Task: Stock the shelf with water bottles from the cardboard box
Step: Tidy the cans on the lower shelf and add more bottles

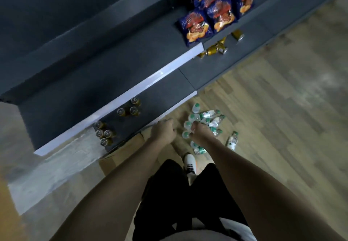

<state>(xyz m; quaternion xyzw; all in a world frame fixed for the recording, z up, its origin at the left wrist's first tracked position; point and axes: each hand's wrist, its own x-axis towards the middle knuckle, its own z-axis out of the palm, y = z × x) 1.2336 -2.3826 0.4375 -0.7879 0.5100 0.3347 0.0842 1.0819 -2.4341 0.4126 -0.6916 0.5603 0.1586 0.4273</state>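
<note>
Several small water bottles with green caps and labels lie and stand in a pile on the wooden floor in front of the shelf. My right hand reaches into the pile, its fingers curled round the top of an upright water bottle. My left hand hangs beside it as a fist with nothing visible in it, just off the front edge of the bottom shelf. The brown cardboard box sits on the floor under my left forearm, mostly hidden.
Two groups of gold cans stand on the bottom shelf. Blue snack bags fill the shelf above, with gold-wrapped items below them. One water bottle lies apart to the right. My white shoe is near the pile.
</note>
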